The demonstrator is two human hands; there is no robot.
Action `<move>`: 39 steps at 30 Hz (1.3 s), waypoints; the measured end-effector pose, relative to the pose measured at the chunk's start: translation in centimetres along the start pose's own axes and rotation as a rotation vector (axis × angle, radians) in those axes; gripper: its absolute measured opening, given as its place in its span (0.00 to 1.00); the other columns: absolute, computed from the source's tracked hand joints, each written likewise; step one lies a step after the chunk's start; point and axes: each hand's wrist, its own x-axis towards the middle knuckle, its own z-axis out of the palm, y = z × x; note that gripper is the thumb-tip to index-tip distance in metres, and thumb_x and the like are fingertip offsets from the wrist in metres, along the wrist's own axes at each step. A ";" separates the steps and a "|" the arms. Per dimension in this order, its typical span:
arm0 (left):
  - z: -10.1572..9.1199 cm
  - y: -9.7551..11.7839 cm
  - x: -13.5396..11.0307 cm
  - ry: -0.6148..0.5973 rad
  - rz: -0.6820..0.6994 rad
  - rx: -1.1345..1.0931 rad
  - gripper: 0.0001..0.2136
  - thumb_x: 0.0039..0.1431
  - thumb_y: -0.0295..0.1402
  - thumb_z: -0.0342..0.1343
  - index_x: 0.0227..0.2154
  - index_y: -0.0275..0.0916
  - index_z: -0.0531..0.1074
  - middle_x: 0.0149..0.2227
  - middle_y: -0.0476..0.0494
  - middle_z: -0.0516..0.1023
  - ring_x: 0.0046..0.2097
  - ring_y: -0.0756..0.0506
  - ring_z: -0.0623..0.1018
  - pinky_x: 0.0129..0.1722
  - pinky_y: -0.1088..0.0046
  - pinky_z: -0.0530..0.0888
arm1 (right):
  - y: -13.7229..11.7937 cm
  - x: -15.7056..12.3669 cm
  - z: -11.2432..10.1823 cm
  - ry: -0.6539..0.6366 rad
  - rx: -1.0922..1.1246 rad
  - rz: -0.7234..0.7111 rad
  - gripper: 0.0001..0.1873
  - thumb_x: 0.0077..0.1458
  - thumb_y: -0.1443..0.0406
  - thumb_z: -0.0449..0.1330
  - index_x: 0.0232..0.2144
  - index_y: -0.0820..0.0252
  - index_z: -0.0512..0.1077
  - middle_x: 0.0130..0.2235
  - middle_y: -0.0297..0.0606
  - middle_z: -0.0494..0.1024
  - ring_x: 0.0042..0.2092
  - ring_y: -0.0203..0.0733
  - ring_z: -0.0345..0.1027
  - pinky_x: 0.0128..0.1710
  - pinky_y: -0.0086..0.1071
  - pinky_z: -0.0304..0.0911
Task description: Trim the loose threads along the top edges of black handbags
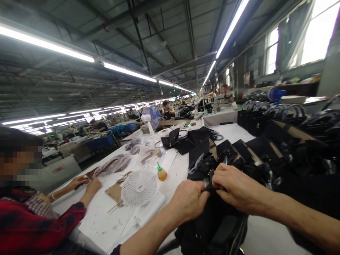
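Observation:
A black bag (212, 223) with a dark strap and small gold-coloured fittings is held up close in front of me. My left hand (190, 200) is closed on its upper edge, thumb towards the middle. Close beside it, my right hand (233, 184) grips the same edge with curled fingers. What lies under the fingertips is hidden. Just beyond my hands, more black bags (204, 166) lie on the white table (106, 225), some showing tan panels and clear plastic.
At the left, a co-worker's hands (86, 184) handle brown strips by plastic wrap. A white fan (139, 187) and an orange bottle with a green tip (161, 173) stand mid-table. Handled black bags (252, 122) crowd the right; a blue fan (154, 117) stands farther back.

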 end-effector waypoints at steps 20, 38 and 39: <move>-0.5 -0.2 -0.3 -0.053 -0.087 -0.200 0.15 0.60 0.37 0.49 0.20 0.38 0.62 0.20 0.51 0.66 0.26 0.50 0.67 0.27 0.72 0.53 | 2.3 0.9 0.6 0.094 -0.021 0.067 0.09 0.51 0.77 0.61 0.29 0.60 0.71 0.37 0.34 0.73 0.45 0.44 0.63 0.54 0.42 0.49; -0.8 0.1 0.0 -0.104 -0.041 -0.238 0.14 0.59 0.36 0.49 0.19 0.38 0.61 0.21 0.52 0.64 0.26 0.51 0.64 0.28 0.72 0.53 | 1.3 1.2 0.4 0.040 -0.140 0.150 0.07 0.54 0.75 0.61 0.26 0.62 0.71 0.33 0.38 0.74 0.38 0.47 0.69 0.42 0.37 0.58; -0.9 0.3 0.0 -0.116 -0.030 -0.237 0.14 0.58 0.35 0.49 0.19 0.38 0.59 0.20 0.53 0.62 0.25 0.51 0.63 0.27 0.72 0.52 | 1.2 1.2 0.3 0.040 -0.146 0.145 0.06 0.54 0.75 0.61 0.26 0.63 0.71 0.33 0.39 0.74 0.38 0.48 0.69 0.42 0.38 0.58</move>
